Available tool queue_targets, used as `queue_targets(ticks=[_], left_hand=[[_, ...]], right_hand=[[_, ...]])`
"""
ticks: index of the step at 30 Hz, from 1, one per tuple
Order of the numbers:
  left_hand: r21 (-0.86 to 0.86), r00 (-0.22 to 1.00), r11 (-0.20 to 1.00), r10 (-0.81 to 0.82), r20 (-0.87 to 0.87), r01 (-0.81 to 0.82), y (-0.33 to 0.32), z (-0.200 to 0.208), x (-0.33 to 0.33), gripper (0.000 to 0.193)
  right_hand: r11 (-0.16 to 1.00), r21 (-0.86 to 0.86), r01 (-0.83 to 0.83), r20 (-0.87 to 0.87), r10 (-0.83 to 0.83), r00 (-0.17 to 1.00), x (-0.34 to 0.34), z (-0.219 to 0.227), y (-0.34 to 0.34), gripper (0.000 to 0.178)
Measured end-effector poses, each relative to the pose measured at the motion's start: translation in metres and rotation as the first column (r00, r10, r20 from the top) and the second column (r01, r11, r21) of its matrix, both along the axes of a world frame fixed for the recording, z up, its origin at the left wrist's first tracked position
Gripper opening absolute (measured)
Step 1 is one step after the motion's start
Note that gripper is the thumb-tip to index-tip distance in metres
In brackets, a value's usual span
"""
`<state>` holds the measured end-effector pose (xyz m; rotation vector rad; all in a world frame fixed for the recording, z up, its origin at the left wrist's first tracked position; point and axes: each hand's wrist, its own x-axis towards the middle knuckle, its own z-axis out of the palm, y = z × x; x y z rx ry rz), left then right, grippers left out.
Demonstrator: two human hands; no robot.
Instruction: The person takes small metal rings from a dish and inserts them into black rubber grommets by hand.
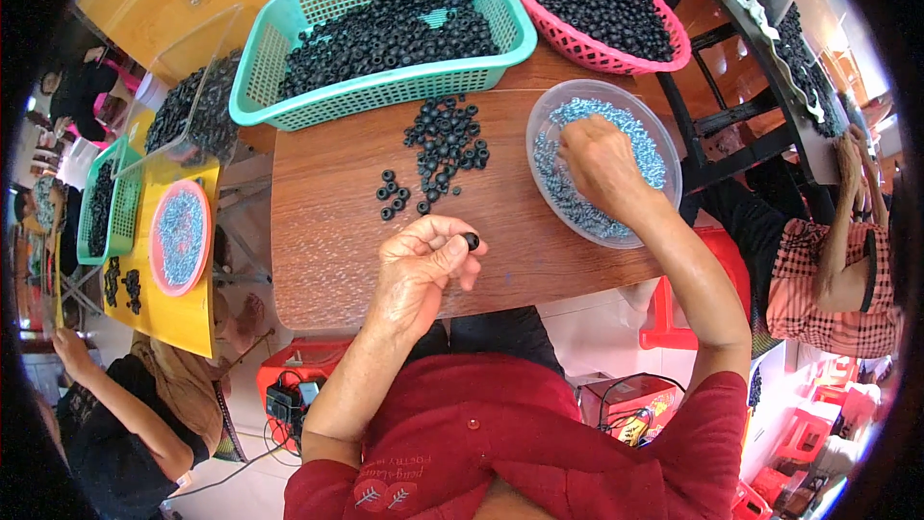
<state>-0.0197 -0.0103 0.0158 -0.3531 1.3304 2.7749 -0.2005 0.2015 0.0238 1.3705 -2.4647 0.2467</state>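
My left hand (pixel 421 268) is raised above the near part of the brown table, its thumb and fingers pinching a small black round piece (pixel 471 241). My right hand (pixel 599 162) reaches down into a clear round tub (pixel 539 195) of small shiny blue-silver metal pieces (pixel 647 149). Its fingers are bent together at the pieces, and what they grip is hidden. Loose black ring-like pieces (pixel 446 140) with holes lie on the tabletop (pixel 327 221), in a larger heap and a smaller cluster, just beyond my left hand.
At the table's far side stand a teal basket (pixel 385 87) and a pink basket (pixel 616 63), both filled with black pieces. A yellow table (pixel 183 318) at left holds a pink tray (pixel 180 284). Other people sit on both sides. A black stool frame (pixel 717 120) stands at right.
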Motion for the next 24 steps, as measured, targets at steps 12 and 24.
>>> queue_targets(ticks=[12,24], left_hand=[[0.214,0.998,0.976,0.05,-0.043,-0.04,0.004,-0.009,0.013,0.014],[-0.117,0.983,0.985,0.112,-0.143,-0.129,0.008,-0.011,0.032,0.018]], right_hand=[[0.825,-0.552,0.12,0.629,0.317,0.709,0.116,0.033,-0.051,0.013],[0.851,-0.472,0.231,0.781,0.282,0.557,0.13,0.024,-0.054,0.011]])
